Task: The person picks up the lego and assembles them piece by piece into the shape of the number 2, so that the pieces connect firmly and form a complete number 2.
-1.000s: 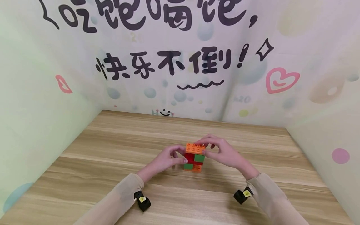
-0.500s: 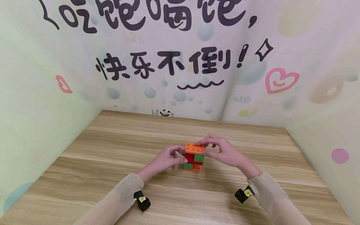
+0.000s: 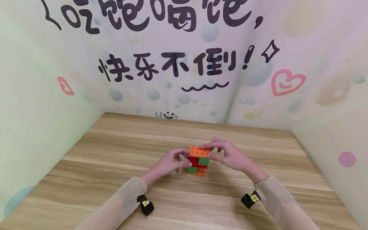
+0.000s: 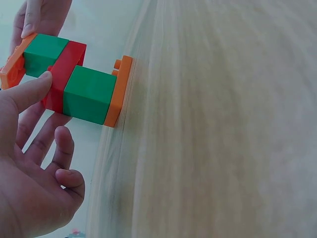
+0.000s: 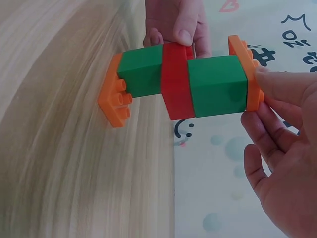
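Observation:
A small tower of toy building bricks stands on the table, stacked in layers. Its bottom orange plate (image 5: 109,91) rests on the wood. Above it come a lower green block (image 4: 89,94), a red brick (image 5: 176,84) and an upper green block (image 5: 218,85), set toward opposite sides. On top lies a studded orange plate (image 3: 198,151). My left hand (image 3: 169,163) pinches the red brick from the left, its other fingers partly hidden in the head view. My right hand (image 3: 230,156) holds the top orange plate between thumb and fingers at its right end.
The wood-grain table (image 3: 123,137) spreads around the tower. A printed white cloth (image 3: 161,99) with dark lettering stands behind it, and pale cloth walls close off both sides. Black wrist cameras (image 3: 145,205) hang below both sleeves.
Both hands keep their hold and the tower stays in place. The right wrist has shifted very slightly to the right.

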A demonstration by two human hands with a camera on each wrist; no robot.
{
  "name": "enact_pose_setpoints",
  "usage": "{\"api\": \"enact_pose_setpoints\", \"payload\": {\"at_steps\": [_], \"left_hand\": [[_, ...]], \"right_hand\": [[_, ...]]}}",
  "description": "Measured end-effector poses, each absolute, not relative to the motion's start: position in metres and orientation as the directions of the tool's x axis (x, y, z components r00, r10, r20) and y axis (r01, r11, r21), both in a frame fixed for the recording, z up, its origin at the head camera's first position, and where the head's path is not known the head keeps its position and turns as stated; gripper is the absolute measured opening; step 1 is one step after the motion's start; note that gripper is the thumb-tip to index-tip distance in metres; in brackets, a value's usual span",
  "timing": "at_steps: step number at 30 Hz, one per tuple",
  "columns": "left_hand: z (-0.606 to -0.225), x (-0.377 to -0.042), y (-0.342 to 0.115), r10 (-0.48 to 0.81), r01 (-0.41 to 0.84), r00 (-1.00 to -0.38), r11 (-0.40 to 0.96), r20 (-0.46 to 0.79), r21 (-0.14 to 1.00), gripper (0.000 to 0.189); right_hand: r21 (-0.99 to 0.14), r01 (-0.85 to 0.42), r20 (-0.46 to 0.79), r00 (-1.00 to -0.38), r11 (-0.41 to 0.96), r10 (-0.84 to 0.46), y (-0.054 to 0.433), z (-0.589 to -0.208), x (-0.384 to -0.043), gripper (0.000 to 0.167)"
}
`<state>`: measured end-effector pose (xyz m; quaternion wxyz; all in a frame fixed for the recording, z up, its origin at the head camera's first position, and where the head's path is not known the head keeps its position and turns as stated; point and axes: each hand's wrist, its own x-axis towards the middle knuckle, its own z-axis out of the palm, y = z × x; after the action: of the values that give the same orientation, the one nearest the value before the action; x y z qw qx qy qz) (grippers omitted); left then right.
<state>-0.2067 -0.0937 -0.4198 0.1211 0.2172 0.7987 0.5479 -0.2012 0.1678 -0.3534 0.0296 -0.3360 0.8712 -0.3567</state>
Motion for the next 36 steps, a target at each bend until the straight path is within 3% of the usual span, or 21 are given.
{"api": "enact_pose_setpoints", "payload": {"at_steps": [21,36], "left_hand": [[-0.419,-0.207,-0.094,0.484,0.243,-0.873,0.319,0.062,0.916,0.035],[-0.419,-0.207,-0.098,0.500,0.294,-0.862,0.361,0.083,0.885,0.036]], "right_hand": [[-0.625,-0.570,0.233,-0.788,0.533,-0.571,0.165,-0.357,-0.194,0.036],[-0.566,-0.631,0.449,-0.776,0.531,-0.443,0.164,-0.380,-0.183,0.031]]}}
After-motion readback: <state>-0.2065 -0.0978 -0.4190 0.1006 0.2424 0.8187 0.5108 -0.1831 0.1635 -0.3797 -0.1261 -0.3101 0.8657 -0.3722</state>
